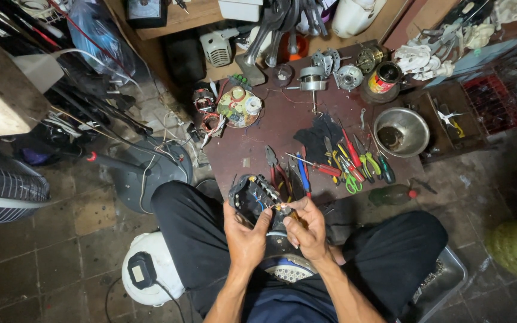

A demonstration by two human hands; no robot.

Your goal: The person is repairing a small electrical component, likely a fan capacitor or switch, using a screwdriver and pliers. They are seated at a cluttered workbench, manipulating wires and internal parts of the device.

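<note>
An open black electrical housing (250,196) with coloured wires inside rests over my lap, between my knees. My left hand (243,234) grips its near edge from below. My right hand (307,228) pinches small wire ends (282,207) at the housing's right side with fingertips. Both hands meet over the wires. A round metal grille part (288,269) lies under my wrists.
A dark red low table (252,149) ahead carries pliers, screwdrivers (315,166) and cutters (360,164), a steel bowl (401,131), a tin can (383,79), motor parts (324,72) and a circuit assembly (237,107). A white appliance (151,269) sits at the left, a fan guard (1,185) at the far left.
</note>
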